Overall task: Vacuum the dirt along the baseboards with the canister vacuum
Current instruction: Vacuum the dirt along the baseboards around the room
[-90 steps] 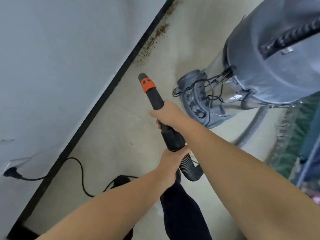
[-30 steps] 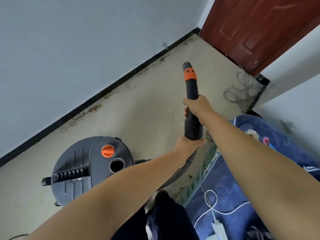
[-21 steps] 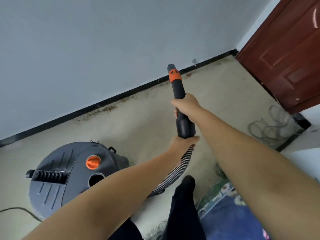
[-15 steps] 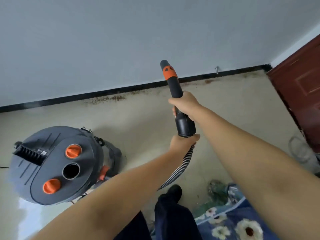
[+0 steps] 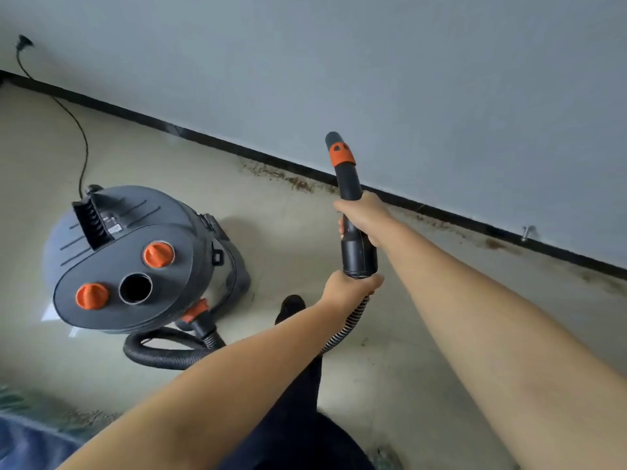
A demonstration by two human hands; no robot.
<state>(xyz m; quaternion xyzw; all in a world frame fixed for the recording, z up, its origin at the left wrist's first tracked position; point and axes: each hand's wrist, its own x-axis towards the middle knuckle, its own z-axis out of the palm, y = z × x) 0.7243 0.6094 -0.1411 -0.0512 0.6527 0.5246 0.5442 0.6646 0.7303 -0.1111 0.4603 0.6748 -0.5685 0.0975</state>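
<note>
The black vacuum nozzle (image 5: 346,174) with an orange band points up toward the black baseboard (image 5: 217,143), its tip held above the floor. My right hand (image 5: 364,213) grips the nozzle at its middle. My left hand (image 5: 347,290) grips the ribbed hose (image 5: 342,330) just below the nozzle's cuff. Brown dirt (image 5: 291,179) lies along the baseboard left of the nozzle, with more dirt patches (image 5: 492,244) further right. The grey canister vacuum (image 5: 135,259) with two orange knobs stands on the floor at the left.
A black power cord (image 5: 79,130) runs from the canister up to a plug on the wall at the far left. The hose loops on the floor in front of the canister. A blue rug edge (image 5: 30,432) lies at the bottom left. My dark trouser leg and foot (image 5: 291,310) are below the hands.
The view has swung left along the wall: the red door has gone out of sight and the canister now shows its hose and cord. Both hands keep the same grip on nozzle and hose.
</note>
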